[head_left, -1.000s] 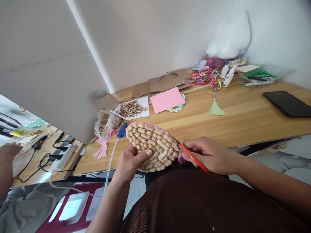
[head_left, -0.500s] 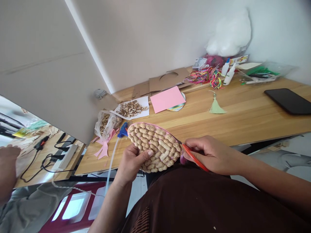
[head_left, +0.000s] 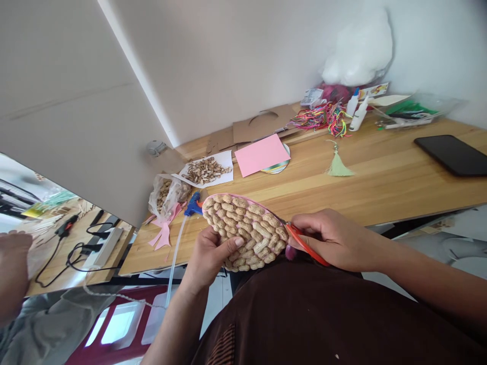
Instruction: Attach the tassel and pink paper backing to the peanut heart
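Observation:
An oval piece covered with rows of peanuts (head_left: 247, 225), with a pink edge, is tilted above my lap. My left hand (head_left: 213, 253) grips its lower left side, thumb on top of the peanuts. My right hand (head_left: 329, 241) is closed on orange-handled scissors (head_left: 308, 246) at the right end of the piece. The blades lie along its upper right edge and are mostly hidden. A small purple thing (head_left: 291, 252) shows just below the scissors.
On the table (head_left: 365, 192) are a pink sheet (head_left: 262, 155), peanut shells (head_left: 205, 171) on white paper, a blue glue gun (head_left: 193, 204), a green tassel (head_left: 338, 165) and a black phone (head_left: 452, 154). Another person's hand (head_left: 14, 258) is at far left.
The peanut-covered piece and both my hands have shifted slightly to the right. My grips look the same.

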`<state>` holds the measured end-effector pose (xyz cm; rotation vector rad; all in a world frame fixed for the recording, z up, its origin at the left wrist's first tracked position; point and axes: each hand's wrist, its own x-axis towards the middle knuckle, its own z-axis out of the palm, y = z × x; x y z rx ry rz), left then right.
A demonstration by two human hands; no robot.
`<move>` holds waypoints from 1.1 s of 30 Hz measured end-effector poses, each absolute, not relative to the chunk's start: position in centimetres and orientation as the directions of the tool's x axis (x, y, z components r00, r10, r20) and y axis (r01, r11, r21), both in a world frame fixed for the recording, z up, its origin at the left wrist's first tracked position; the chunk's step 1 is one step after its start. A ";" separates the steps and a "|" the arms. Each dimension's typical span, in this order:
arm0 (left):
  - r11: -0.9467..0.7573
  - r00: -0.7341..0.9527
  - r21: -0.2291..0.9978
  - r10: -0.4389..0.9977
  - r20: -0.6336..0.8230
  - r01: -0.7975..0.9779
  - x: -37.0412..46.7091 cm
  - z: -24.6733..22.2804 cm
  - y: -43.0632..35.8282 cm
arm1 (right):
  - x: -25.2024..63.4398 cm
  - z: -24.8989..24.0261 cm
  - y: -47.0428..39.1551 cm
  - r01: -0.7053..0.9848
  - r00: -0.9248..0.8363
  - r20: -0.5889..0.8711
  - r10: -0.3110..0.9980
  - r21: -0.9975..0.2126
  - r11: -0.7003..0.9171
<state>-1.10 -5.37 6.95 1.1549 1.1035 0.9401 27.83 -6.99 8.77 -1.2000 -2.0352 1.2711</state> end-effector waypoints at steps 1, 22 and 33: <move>0.177 0.217 0.984 0.961 -0.170 -0.010 -1.0 7.0 -5.4 | 27.9 8.7 -7.0 0.435 -0.514 -0.065 0.855 -0.879 0.195; 0.159 0.278 0.987 0.947 -0.163 0.037 -0.5 7.7 -5.8 | 28.0 8.8 -6.9 0.399 -0.495 -0.003 0.869 -0.889 0.224; 0.147 0.305 0.988 0.940 -0.152 0.041 -0.6 7.8 -5.6 | 28.4 8.6 -6.9 0.473 -0.528 -0.017 0.849 -0.836 0.277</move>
